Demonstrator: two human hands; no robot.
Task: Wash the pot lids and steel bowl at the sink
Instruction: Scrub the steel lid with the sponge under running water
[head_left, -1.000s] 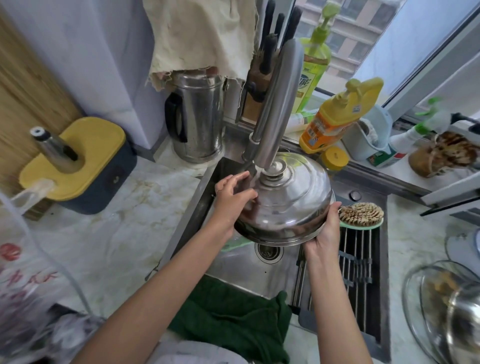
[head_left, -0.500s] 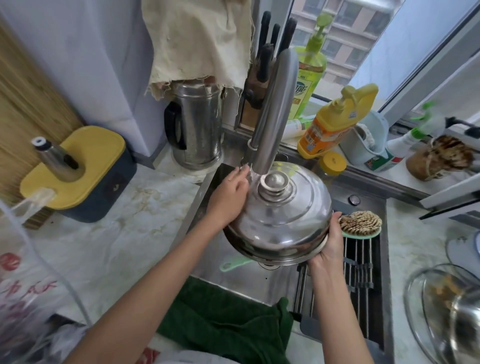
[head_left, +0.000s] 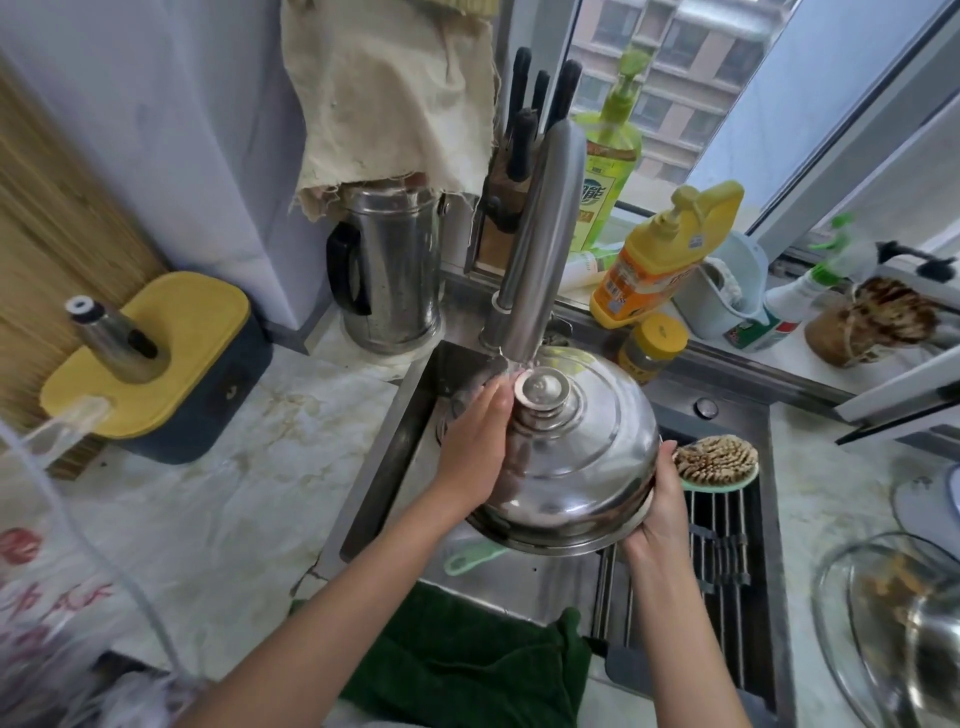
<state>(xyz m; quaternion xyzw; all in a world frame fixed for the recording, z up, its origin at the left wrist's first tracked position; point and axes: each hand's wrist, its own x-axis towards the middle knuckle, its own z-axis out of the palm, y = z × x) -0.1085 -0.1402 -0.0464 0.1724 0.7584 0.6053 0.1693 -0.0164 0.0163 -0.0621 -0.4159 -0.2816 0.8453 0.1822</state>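
Observation:
A domed steel pot lid (head_left: 571, 457) with a round knob is held tilted over the sink (head_left: 400, 436), right under the faucet (head_left: 540, 244), where water runs onto the knob. My left hand (head_left: 475, 441) lies flat on the lid's left side beside the knob, fingers straight. My right hand (head_left: 657, 509) grips the lid's lower right rim. A glass lid (head_left: 852, 623) and a steel bowl (head_left: 935, 654) sit at the right edge of the counter.
A scrub brush (head_left: 717, 460) rests on the drying rack (head_left: 722, 561) in the sink's right half. A green cloth (head_left: 467, 670) hangs over the front edge. Soap bottles (head_left: 654, 260), a knife block (head_left: 511, 197) and a steel kettle (head_left: 389, 270) stand behind.
The lid has been tipped further toward me and lowered a little under the tap. My left hand slid from the lid's far left edge down onto its dome beside the knob.

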